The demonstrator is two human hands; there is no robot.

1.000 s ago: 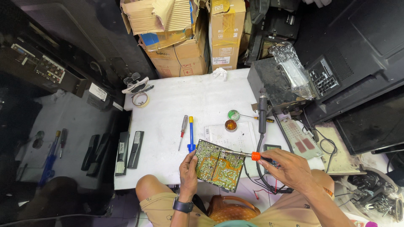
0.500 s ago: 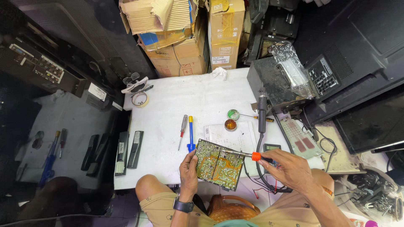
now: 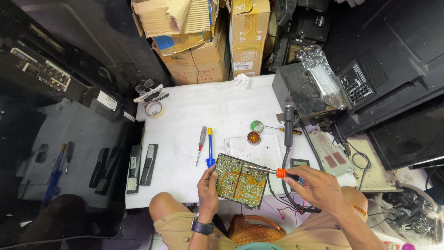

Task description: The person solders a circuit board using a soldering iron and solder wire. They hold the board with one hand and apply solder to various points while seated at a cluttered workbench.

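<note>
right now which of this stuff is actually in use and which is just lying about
In use:
circuit board, held by left hand
soldering iron, in right hand

Lying about:
red screwdriver
blue screwdriver
tape roll
two small tins
remotes
boxes

White table (image 3: pixel 194 176) carries screwdrivers (image 3: pixel 206 146), tape roll (image 3: pixel 154 109), tins (image 3: pixel 255 131).

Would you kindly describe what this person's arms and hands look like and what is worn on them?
Both forearms are bare, with no sleeves or gloves. The left hand has a dark wristwatch with a black band at its wrist. The right hand wears nothing visible.
</note>
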